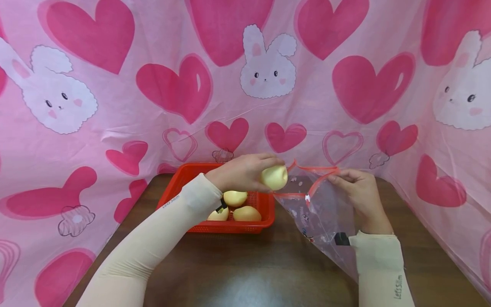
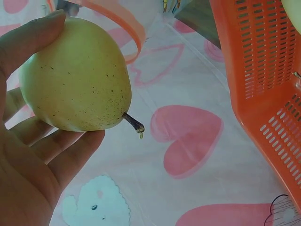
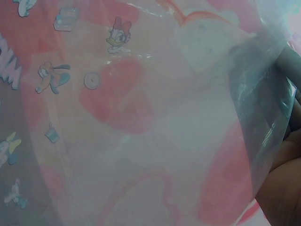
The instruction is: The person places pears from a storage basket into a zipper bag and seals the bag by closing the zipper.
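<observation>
A yellow-green pear (image 1: pixel 274 177) with a dark stem (image 2: pixel 133 122) is held in my left hand (image 1: pixel 247 172), thumb on one side and fingers curled round the other. It hangs at the left edge of the mouth of a clear plastic zip bag (image 1: pixel 326 213) with a red-orange rim. My right hand (image 1: pixel 358 192) pinches that rim at its right corner, and the bag's mouth stands spread apart. Cartoon figures are printed on the bag (image 3: pixel 141 108), which covers most of the right wrist view. Part of the right hand (image 3: pixel 282 174) shows at that view's right side.
Behind and below my left hand, a red plastic basket (image 1: pixel 238 229) with slotted walls stands on the dark wooden table (image 1: pixel 230 264). Several pears (image 1: pixel 247 213) lie in it. A pink cloth (image 1: pixel 230 94) with hearts and rabbits hangs round the table's back and sides.
</observation>
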A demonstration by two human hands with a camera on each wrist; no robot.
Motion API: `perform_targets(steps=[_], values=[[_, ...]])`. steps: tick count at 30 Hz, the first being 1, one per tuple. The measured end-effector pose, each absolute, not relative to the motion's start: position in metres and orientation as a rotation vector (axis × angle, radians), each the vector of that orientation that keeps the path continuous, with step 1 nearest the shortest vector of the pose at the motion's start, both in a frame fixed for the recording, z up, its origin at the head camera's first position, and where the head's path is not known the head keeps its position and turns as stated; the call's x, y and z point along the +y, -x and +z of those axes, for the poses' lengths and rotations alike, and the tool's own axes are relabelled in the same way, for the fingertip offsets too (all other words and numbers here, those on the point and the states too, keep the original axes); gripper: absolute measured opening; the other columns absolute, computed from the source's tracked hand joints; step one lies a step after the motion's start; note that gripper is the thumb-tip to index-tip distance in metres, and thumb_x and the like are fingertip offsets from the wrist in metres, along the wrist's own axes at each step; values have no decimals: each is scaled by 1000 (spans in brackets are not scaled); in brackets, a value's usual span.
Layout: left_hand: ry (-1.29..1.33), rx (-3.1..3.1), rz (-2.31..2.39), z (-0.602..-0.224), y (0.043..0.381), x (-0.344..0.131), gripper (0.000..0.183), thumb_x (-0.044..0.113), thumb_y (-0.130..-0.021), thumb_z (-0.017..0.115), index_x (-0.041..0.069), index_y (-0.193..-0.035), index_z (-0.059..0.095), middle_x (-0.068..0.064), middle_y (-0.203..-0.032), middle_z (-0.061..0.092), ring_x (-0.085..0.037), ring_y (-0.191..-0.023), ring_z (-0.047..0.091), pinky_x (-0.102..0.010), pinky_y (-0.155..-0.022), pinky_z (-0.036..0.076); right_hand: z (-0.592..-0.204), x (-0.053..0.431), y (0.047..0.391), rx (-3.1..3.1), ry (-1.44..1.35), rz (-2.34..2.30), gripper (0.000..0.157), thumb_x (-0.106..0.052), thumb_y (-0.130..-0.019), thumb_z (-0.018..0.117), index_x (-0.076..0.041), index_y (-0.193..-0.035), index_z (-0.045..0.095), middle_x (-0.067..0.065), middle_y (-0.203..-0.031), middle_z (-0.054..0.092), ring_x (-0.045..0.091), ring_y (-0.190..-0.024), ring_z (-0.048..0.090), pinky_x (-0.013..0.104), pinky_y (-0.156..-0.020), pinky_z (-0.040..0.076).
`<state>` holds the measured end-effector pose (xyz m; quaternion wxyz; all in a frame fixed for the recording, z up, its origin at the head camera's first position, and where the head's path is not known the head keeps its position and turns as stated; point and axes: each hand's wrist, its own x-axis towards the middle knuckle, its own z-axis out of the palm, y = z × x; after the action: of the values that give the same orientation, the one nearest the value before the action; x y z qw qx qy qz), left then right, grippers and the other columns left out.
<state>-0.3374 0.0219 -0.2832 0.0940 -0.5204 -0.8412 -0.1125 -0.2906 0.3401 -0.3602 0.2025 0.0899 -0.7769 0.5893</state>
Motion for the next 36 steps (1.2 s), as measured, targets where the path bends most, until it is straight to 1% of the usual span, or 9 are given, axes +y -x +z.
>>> perform_targets(steps=[3,9,12,17,19,23,29,32,36], values=[[1544,-2485,-311,-284,337,23,67,34,-78,81,18,-136,53,3,-130,53,-12,-108,53,-25,-87,48,-359,340,291,-2187,-246,1605,34,-22,-86,76,3,-108,71,-7,-92,72,19,-91,58,26,-71,52],[1553,-2487,-300,-287,338,25,67,33,-78,81,17,-137,53,2,-131,53,-13,-109,53,-24,-88,47,-360,340,292,-2166,-285,1600,29,-16,-85,76,3,-107,72,-6,-91,72,17,-88,59,25,-70,51],[1565,-2493,-303,-288,338,27,67,33,-78,81,17,-137,52,2,-132,53,-13,-111,52,-23,-89,46,-361,339,292,-2166,-286,1613,29,-16,-85,77,2,-108,72,-5,-91,72,18,-88,57,25,-67,50],[1592,-2513,-339,-289,338,31,69,33,-78,81,17,-138,52,3,-132,52,-11,-113,49,-23,-89,46,-361,338,293,-2144,-299,1677,29,-15,-85,77,2,-107,72,-3,-93,72,18,-88,57,26,-69,50],[1597,-2524,-355,-290,337,33,71,33,-78,82,17,-140,51,3,-133,51,-11,-113,48,-23,-89,47,-361,337,293,-2126,-312,1713,28,-13,-85,77,3,-107,72,-2,-93,73,18,-87,59,26,-70,51],[1600,-2543,-382,-292,337,34,76,34,-77,82,20,-143,48,4,-134,49,-10,-113,47,-22,-87,47,-362,335,294,-2106,-337,1720,25,-10,-84,77,5,-103,72,-1,-89,73,17,-80,61,25,-65,52],[1607,-2564,-394,-296,337,40,72,33,-75,84,20,-138,52,6,-127,51,-9,-106,48,-21,-82,49,-361,333,293,-2120,-340,1709,25,-12,-85,76,3,-105,73,-2,-89,73,16,-81,62,25,-66,53],[1602,-2591,-347,-298,337,43,72,33,-76,83,22,-140,52,5,-132,49,-9,-106,47,-20,-80,48,-361,332,293,-2124,-337,1734,26,-12,-85,76,4,-105,72,0,-90,73,18,-84,61,26,-67,53],[1598,-2623,-320,-300,337,46,76,33,-76,83,25,-143,49,4,-139,46,-10,-107,47,-19,-79,49,-362,331,293,-2143,-313,1740,28,-17,-85,77,2,-106,73,0,-91,73,20,-88,58,28,-68,52]])
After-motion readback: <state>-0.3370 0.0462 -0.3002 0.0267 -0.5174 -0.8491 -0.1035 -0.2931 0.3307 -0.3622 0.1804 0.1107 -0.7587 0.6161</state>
